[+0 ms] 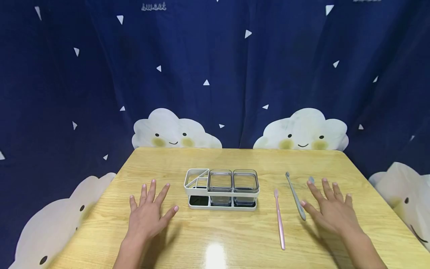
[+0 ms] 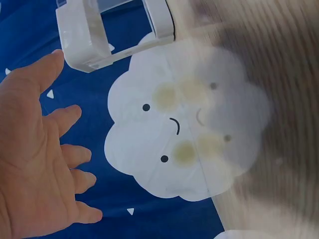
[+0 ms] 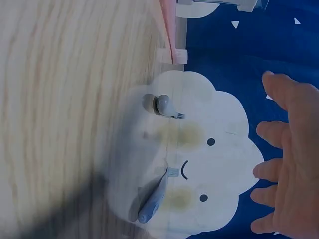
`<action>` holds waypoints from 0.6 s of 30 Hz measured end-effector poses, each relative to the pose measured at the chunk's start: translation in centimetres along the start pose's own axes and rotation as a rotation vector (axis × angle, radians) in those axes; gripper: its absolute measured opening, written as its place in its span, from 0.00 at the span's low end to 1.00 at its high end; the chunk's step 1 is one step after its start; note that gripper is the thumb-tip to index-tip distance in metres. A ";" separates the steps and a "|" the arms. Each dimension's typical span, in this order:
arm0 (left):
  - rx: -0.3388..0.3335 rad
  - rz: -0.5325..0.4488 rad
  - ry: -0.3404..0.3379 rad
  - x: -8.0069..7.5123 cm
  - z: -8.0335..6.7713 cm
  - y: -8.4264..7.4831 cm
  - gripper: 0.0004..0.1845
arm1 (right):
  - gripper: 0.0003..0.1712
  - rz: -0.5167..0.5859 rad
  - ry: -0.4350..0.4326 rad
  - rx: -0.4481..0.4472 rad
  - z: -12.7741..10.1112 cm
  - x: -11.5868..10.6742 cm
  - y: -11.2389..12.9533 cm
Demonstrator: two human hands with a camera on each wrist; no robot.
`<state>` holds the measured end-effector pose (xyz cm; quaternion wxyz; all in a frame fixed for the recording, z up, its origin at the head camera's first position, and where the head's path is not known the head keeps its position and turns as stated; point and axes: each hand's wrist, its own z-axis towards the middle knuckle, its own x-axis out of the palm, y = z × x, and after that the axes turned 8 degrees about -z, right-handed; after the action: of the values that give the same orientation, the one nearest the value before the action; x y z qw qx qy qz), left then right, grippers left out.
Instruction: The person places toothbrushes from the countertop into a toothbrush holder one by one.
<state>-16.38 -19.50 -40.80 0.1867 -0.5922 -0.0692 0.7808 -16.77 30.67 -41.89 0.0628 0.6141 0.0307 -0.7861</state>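
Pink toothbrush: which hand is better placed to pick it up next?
Probably the right hand: it's empty and nearer the pink toothbrush, though a grey toothbrush lies between. The left hand is left of the white holder.

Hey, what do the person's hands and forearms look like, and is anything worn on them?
The left hand and right hand are bare, with no gloves or rings visible. The forearms show no sleeves, watch or cables within the head view.
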 end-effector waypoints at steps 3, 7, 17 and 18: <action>0.002 0.004 -0.013 0.1 0.0 0.1 0.38 | 0.38 0.043 -0.030 -0.012 0.0 0.0 0.2; 0.027 -0.041 -0.048 0.3 -0.1 0.2 0.37 | 0.36 0.111 -0.079 -0.020 -0.4 -0.1 0.7; 0.065 -0.302 -0.131 0.6 0.3 0.3 0.34 | 0.30 0.311 -0.142 -0.011 -0.7 -0.2 1.2; 0.072 -0.334 -0.134 0.6 0.5 0.4 0.33 | 0.29 0.337 -0.143 -0.005 -0.6 -0.1 1.3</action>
<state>-17.03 -19.54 -41.37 0.3296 -0.5121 -0.1507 0.7787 -15.97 29.47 -41.87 0.1975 0.5529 -0.0752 -0.8060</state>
